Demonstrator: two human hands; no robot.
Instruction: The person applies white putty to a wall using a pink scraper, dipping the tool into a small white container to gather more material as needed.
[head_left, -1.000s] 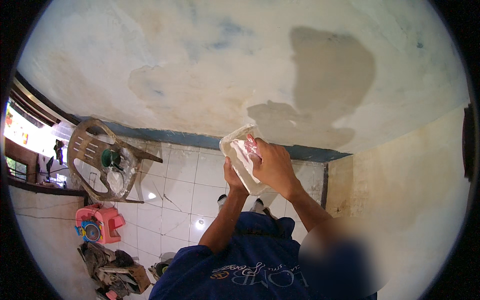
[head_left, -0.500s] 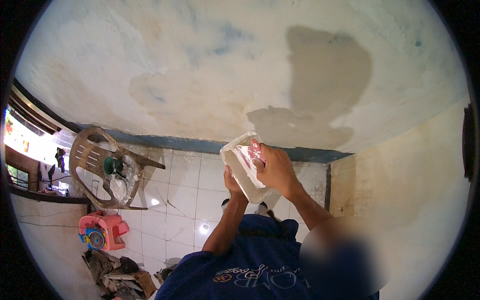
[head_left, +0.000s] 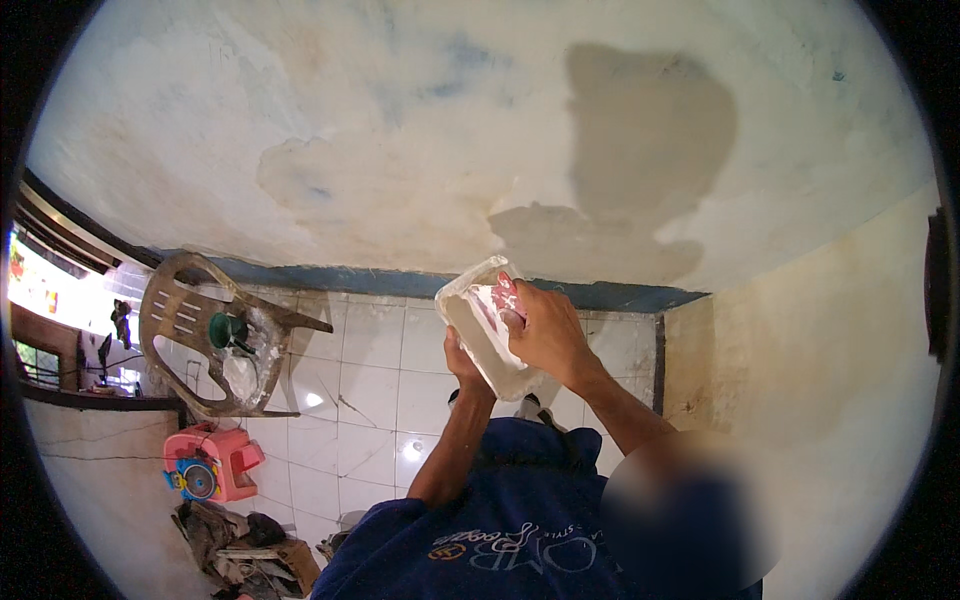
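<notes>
My left hand (head_left: 465, 362) is closed around the near left side of a white rectangular tub (head_left: 512, 384), its thumb along the outer wall and the other fingers hidden beneath. White paste streaks the tub's inside and rim. In my right hand (head_left: 552, 335) is a red putty scraper (head_left: 506, 294), thickly smeared with white paste. The scraper dips into the tub at a slant near its right wall; its lower edge is hidden by paste and fingers. Both hands are in front of my body, close to the wall.
A patchy off-white wall (head_left: 400, 150) with a blue base strip rises ahead. At left stands a dirty plastic armchair (head_left: 165, 320) bearing a green cup (head_left: 226, 330) and white powder. A pink stool (head_left: 240, 465) with a blue circular saw (head_left: 198, 480), then a debris pile (head_left: 240, 550), lie nearer.
The tub and both hands have shifted very slightly left in the picture. My grip on the tub and the scraper looks the same.
</notes>
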